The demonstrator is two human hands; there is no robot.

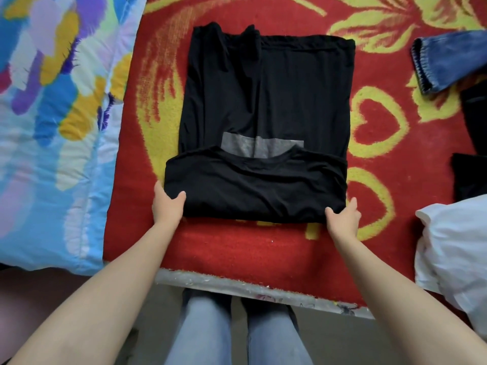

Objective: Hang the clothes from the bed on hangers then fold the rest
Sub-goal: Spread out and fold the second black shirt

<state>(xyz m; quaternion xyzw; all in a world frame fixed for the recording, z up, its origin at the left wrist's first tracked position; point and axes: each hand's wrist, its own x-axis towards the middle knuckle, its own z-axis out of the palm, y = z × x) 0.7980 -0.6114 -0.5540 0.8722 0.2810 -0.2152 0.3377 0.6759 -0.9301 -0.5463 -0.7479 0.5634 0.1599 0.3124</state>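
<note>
both bare forearms reached forward from the near edge of the bed, roughly side by side. the left hand (168,206) gripped the near left corner of the black shirt (263,101), thumb on top of the cloth and fingers (158,190) curled round its side edge. the right hand (345,217) held the near right corner the same way, thumb on top. the shirt lay flat in the middle of the red and yellow blanket (237,248), its collar end folded over onto the body, with a grey patch (261,147) showing just beyond the neckline.

counted: one black shirt, held by two hands. to the right lay one blue denim piece (448,61), some dark cloth (471,154) cut off by the frame edge (one piece or two, i cannot tell), and one white cloth (453,246). one many-coloured quilt (52,101) lay along the left.
</note>
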